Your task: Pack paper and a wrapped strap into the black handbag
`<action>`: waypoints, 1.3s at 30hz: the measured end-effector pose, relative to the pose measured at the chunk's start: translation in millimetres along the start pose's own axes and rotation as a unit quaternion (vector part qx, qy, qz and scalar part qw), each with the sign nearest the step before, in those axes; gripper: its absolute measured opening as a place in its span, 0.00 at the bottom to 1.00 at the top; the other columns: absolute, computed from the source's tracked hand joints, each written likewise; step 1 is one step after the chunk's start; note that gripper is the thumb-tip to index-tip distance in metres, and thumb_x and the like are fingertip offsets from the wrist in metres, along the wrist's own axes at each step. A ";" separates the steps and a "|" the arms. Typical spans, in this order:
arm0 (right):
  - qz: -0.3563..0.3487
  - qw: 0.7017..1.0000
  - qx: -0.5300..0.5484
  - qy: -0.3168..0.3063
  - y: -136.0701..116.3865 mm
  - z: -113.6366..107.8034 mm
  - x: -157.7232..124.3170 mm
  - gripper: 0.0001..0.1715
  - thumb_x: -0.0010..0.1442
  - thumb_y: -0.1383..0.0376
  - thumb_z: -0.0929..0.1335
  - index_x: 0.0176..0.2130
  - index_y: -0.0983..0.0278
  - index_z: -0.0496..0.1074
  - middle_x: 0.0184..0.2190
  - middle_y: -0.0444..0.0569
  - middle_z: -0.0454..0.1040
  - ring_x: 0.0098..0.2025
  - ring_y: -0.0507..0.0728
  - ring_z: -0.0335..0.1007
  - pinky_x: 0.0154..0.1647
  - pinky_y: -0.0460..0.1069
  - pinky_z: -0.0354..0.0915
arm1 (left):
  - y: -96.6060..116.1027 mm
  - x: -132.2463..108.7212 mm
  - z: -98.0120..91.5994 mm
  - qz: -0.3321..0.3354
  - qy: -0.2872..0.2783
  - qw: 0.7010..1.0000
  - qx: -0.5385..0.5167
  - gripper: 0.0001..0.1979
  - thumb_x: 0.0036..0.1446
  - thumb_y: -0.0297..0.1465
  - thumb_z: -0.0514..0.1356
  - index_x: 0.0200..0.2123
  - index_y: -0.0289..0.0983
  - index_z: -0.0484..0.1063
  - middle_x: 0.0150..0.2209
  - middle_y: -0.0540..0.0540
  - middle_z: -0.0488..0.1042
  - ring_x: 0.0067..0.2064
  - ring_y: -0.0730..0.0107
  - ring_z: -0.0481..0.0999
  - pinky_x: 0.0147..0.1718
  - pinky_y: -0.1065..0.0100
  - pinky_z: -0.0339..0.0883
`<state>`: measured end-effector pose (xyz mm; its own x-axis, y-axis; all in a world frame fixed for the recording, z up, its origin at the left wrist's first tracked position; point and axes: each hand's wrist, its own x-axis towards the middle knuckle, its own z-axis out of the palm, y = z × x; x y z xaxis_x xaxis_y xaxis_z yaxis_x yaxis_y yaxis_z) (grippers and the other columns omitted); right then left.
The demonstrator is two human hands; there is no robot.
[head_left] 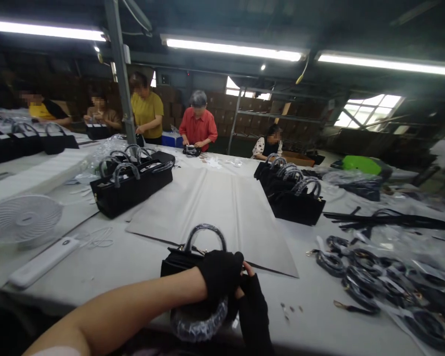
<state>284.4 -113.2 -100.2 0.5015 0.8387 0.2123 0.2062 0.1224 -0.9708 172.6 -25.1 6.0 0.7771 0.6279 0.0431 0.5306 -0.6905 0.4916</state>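
Note:
A small black handbag (174,261) sits at the table's front edge, its two looped handles in clear plastic wrap. One handle (206,228) stands up at the back; the other (198,326) hangs toward me. My left hand (222,273), in a black fingerless glove, reaches across the bag and is closed on its right end. There my right hand (252,301), gloved alike, meets it with fingertips pinched together. What the right fingertips pinch is hidden behind the fingers. A few tiny loose pieces (291,309) lie on the table to the right.
Black handbags stand in rows at left (133,185) and right (292,198). A large pale sheet (215,212) covers the middle. Wrapped coiled straps (371,277) are heaped at right, a white fan (24,220) lies left. Several people work across the table (193,252).

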 end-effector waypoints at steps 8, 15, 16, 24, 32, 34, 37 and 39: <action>-0.055 0.994 -0.092 -0.030 -6.0 9.2 7.9 0.34 0.63 0.53 0.66 0.64 0.62 0.62 0.51 0.53 0.77 0.53 0.63 0.73 0.57 0.59 0.69 | -30.0 -41.7 -33.9 0.033 0.055 0.998 0.006 0.09 0.51 0.30 0.63 0.38 0.38 0.71 0.36 0.45 0.78 0.36 0.60 0.78 0.34 0.66 0.66; -0.076 0.983 -0.146 -0.084 -15.6 24.4 24.7 0.27 0.61 0.52 0.66 0.56 0.62 0.67 0.45 0.51 0.78 0.46 0.61 0.75 0.51 0.55 0.71 | -120.0 -100.1 -57.0 -0.124 0.259 0.957 -0.035 0.10 0.61 0.30 0.51 0.31 0.37 0.70 0.33 0.44 0.78 0.36 0.64 0.76 0.37 0.65 0.64; -0.078 0.982 -0.151 -0.083 -14.9 25.8 26.3 0.26 0.61 0.52 0.66 0.55 0.61 0.67 0.45 0.51 0.78 0.46 0.61 0.75 0.50 0.55 0.71 | -134.0 -111.6 -60.0 -0.147 0.283 0.947 -0.027 0.10 0.61 0.31 0.51 0.30 0.37 0.70 0.32 0.44 0.77 0.36 0.63 0.76 0.37 0.65 0.64; -0.131 0.969 -0.189 -0.095 -32.7 16.0 41.7 0.21 0.64 0.51 0.66 0.50 0.60 0.73 0.44 0.49 0.79 0.47 0.60 0.75 0.49 0.53 0.70 | -207.5 -162.9 -38.3 -0.304 0.260 0.908 -0.123 0.11 0.57 0.36 0.55 0.30 0.38 0.73 0.29 0.48 0.76 0.34 0.63 0.75 0.35 0.65 0.63; -0.257 0.938 -0.190 -0.130 -99.1 50.8 42.9 0.16 0.67 0.53 0.64 0.39 0.60 0.76 0.35 0.47 0.76 0.38 0.56 0.72 0.37 0.49 0.67 | -127.8 -127.6 -85.1 -0.104 0.403 0.905 -0.094 0.11 0.64 0.40 0.58 0.36 0.40 0.74 0.36 0.50 0.76 0.39 0.68 0.74 0.39 0.67 0.65; -0.315 0.909 -0.233 -0.143 -94.4 59.5 37.2 0.16 0.66 0.53 0.65 0.41 0.60 0.76 0.38 0.49 0.77 0.41 0.58 0.73 0.40 0.52 0.68 | -120.5 -126.2 -84.7 -0.046 0.341 0.935 -0.081 0.11 0.64 0.40 0.58 0.40 0.41 0.75 0.41 0.48 0.76 0.44 0.66 0.75 0.44 0.66 0.66; -0.421 0.844 -0.306 -0.131 -72.9 57.5 27.4 0.12 0.67 0.60 0.65 0.47 0.59 0.75 0.48 0.52 0.76 0.50 0.61 0.72 0.48 0.58 0.70 | -129.9 -125.8 -58.7 0.005 0.242 0.970 -0.003 0.22 0.59 0.45 0.63 0.55 0.45 0.71 0.55 0.43 0.73 0.56 0.56 0.72 0.53 0.58 0.66; -0.491 0.779 -0.371 -0.118 -53.8 50.3 21.0 0.19 0.64 0.68 0.67 0.54 0.57 0.73 0.55 0.54 0.72 0.57 0.64 0.68 0.54 0.63 0.68 | -139.3 -123.2 -32.8 0.019 0.200 0.976 0.087 0.42 0.46 0.48 0.71 0.63 0.46 0.64 0.62 0.40 0.67 0.63 0.43 0.64 0.59 0.46 0.60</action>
<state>241.6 -75.5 -49.1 -0.3559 0.6186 0.7005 0.8660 0.5001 -0.0017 -8.2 5.4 -39.2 0.6204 0.6674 0.4120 0.5811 -0.7439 0.3300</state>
